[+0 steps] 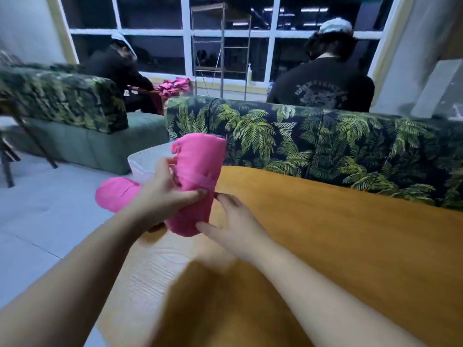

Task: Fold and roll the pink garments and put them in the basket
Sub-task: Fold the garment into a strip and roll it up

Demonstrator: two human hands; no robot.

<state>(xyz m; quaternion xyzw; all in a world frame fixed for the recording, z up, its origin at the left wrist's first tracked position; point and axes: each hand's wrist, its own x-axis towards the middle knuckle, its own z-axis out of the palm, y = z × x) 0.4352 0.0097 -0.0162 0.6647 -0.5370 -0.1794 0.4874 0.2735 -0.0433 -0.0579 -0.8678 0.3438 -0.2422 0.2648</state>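
Gripping rolled pink garment [198, 169] in left hand [162, 196], right hand [235, 221] spread touching it, white basket [142, 159] behind

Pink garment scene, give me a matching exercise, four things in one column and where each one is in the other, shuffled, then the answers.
Things:
1. rolled pink garment
2. white basket
3. wooden table
4. palm-print sofa

Places:
A. behind the table's far edge
B. held in the left hand, the right hand touching its lower end
C. beyond the hands, off the table's left end
D. under both forearms

Pairs: 1-B, 2-C, 3-D, 4-A
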